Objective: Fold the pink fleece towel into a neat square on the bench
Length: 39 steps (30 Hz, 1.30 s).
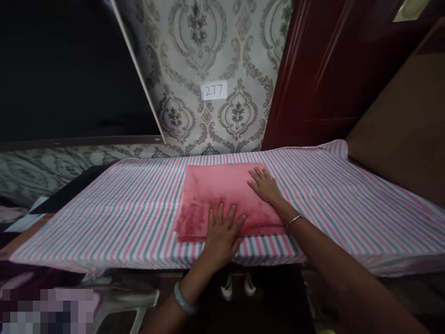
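Observation:
A pink, plush-looking folded cloth (222, 185) lies flat in a rough rectangle on the striped table cover (146, 204). Darker streaks mark its pile along the left and front. My left hand (222, 232) rests on its front edge with the fingers spread. On the far right corner lies my right hand (264, 184), palm down, fingers outstretched. Neither hand grips the cloth. A pale bangle (185, 299) circles my left wrist, and a thin bracelet (294, 220) my right.
A large dark screen (76, 69) stands at the left behind the table. Patterned wallpaper with a paper label (214, 90) reading 277 is straight ahead. A dark red door (313, 74) rises at the right. Below the table's front edge, a pale stool (128, 306) stands at the left.

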Tool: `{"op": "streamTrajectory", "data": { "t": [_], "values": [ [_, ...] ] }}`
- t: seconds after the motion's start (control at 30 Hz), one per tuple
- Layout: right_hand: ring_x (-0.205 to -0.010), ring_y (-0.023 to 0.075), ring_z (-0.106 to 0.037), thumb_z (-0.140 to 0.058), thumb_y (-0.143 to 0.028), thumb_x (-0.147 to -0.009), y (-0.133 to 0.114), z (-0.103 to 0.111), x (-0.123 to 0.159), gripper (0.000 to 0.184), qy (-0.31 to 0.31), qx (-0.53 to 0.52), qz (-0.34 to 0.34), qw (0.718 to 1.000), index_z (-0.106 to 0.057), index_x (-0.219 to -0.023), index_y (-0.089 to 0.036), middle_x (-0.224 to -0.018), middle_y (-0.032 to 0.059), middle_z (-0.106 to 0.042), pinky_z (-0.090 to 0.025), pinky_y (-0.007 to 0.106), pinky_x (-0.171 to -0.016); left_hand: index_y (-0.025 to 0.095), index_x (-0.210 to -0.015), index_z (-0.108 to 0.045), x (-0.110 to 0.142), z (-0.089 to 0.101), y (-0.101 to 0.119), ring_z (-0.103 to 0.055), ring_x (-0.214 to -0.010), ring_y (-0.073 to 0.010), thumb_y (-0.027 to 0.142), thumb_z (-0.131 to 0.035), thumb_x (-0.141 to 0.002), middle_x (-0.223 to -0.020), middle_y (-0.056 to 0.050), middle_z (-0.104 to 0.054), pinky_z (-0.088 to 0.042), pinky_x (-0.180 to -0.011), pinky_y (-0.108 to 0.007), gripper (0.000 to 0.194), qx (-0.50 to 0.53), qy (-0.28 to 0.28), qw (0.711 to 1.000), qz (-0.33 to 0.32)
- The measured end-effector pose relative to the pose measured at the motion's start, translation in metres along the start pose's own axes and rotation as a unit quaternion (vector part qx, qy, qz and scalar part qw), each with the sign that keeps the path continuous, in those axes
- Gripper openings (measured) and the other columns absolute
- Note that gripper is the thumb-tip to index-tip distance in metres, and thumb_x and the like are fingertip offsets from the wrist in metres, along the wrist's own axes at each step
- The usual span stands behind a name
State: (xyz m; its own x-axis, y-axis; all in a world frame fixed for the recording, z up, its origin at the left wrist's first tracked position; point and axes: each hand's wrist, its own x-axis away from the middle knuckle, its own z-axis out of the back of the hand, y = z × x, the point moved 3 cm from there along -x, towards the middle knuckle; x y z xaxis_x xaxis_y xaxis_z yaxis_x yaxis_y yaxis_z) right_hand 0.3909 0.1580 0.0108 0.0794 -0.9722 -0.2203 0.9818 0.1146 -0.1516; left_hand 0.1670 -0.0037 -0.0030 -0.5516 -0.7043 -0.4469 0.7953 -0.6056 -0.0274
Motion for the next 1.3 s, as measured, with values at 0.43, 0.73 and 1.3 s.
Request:
{"op": "streamTrajectory", "data": {
  "t": [0.43,0.73,1.3],
  "values": [
    [-0.157,0.0315,-0.009,-0.031,-0.055,-0.105,-0.178,0.012,0.005,0.06,-0.128,-0.053,0.341,0.93,-0.027,-0.162,-0.036,-0.17,0.003,-0.016,-0.015,0.062,-0.122,0.025,-0.151,-0.049,0.042,0.022,-0.052,-0.027,-0.152,-0.0403,0.035,-0.056,-0.095,-0.161,-0.013,-0.04,-0.026,-0.117,-0.065,0.057,-0.084,0.084,0.983,0.141],
    [-0.151,0.0364,-0.029,-0.029,-0.059,-0.104,-0.209,-0.014,-0.093,0.064,-0.185,-0.048,0.234,0.953,-0.024,-0.163,-0.035,-0.168,0.0056,-0.025,-0.024,0.064,-0.118,0.029,-0.145,-0.056,0.052,-0.001,-0.054,-0.026,-0.152,-0.0396,0.042,-0.06,-0.093,-0.161,-0.011,-0.042,-0.029,-0.116,-0.062,0.053,-0.051,0.109,0.981,0.151],
    [-0.155,0.035,-0.018,-0.029,-0.059,-0.105,-0.202,0.008,-0.066,0.065,-0.106,-0.065,0.199,0.972,-0.026,-0.163,-0.031,-0.169,0.0081,-0.019,-0.018,0.061,-0.121,0.028,-0.144,-0.059,0.048,0.006,-0.061,-0.029,-0.15,-0.0416,0.036,-0.059,-0.094,-0.156,-0.012,-0.048,-0.035,-0.114,-0.06,0.051,-0.044,0.116,0.982,0.143]
  ]
}}
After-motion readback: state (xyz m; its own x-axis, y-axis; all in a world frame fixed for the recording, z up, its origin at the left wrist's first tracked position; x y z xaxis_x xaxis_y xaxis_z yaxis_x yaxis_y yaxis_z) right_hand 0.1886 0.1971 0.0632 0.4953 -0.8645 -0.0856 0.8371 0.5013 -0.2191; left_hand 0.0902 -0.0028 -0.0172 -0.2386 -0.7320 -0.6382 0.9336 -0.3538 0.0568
